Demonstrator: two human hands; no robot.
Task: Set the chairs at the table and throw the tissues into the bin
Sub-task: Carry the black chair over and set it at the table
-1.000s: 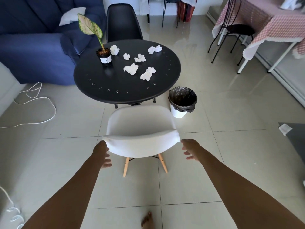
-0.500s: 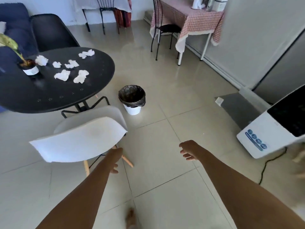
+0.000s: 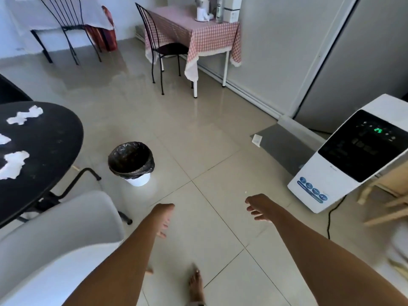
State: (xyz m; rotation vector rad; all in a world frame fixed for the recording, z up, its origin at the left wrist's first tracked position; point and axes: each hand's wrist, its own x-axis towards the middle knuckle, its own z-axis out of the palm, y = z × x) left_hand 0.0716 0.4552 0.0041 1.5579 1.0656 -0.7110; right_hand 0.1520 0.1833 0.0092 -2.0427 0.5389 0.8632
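Black round worktop (image 3: 50, 138) at left edge of frame, tissues (image 3: 13, 164) lying on it. White chair (image 3: 55, 235) lower left, tucked beside it. Bin (image 3: 131, 162) on floor just right of worktop. Left hand (image 3: 163, 219) and right hand (image 3: 257, 206) open, empty, mid-frame. Chair step looks under way; next likely another chair, lower right.

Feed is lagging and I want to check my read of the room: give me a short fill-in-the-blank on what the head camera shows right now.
1. The bin beside the round table is lined with a ____ bag.
2. Both the left hand and the right hand hold ____.
3. The crumpled tissues lie on the ____.
4. The cloth on the far table has a pink ____ pattern.

Missing words: black; nothing; table; checked
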